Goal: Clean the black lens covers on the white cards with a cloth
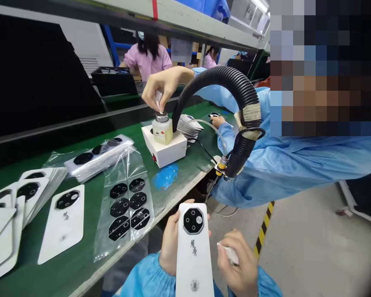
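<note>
**Item 1:** left hand [170, 243], nearest the camera, closed around a white phone back cover [194, 264], held upright with its round black camera ring [193, 220] facing up.

**Item 2:** right hand [238, 264], near right, fingers pinched on a white cloth [230, 253], just beside the cover.

**Surroundings:** on the green bench [89, 214] at left, loose covers [27, 192] and a plastic bag of black lens pieces [126, 206]. Farther off, a co-worker's hand [163, 86] presses a cloth on a bottle [162, 130].

**Risks:** a damp cloth could streak the ring; fingers on the glossy face could leave prints; a loose grip could drop the cover off the bench edge.
</note>
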Tool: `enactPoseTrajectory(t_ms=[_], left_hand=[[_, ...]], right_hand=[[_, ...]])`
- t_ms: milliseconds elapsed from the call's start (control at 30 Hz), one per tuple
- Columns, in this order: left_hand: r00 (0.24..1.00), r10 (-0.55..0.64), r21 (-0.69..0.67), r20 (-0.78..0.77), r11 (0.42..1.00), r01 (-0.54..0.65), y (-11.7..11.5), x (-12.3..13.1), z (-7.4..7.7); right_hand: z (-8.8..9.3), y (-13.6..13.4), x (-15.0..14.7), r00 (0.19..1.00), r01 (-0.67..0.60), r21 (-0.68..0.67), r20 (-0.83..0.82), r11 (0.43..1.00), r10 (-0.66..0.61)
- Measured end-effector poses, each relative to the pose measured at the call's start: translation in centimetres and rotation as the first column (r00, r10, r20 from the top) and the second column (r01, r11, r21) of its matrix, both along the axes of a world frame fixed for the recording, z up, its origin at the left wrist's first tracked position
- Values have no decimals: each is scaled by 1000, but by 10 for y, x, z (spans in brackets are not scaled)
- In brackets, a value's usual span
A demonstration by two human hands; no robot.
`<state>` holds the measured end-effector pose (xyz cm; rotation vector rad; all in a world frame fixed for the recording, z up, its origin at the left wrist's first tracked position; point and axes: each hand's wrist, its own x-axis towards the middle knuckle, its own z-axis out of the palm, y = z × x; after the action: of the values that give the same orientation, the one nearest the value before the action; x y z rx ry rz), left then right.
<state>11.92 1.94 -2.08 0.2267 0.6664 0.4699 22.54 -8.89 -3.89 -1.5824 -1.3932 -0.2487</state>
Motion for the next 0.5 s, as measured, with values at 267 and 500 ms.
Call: enactPoseTrajectory(t_ms=[267, 500], left_hand=[[996, 67, 0, -55, 998, -67, -6, -12, -9], [990, 137, -17, -36, 990, -137, -10, -23, -17]], right_hand=[[-5, 11, -11, 983, -163, -12, -87, 987, 161], [-10, 14, -23, 973, -220, -30, -82, 975, 217]])
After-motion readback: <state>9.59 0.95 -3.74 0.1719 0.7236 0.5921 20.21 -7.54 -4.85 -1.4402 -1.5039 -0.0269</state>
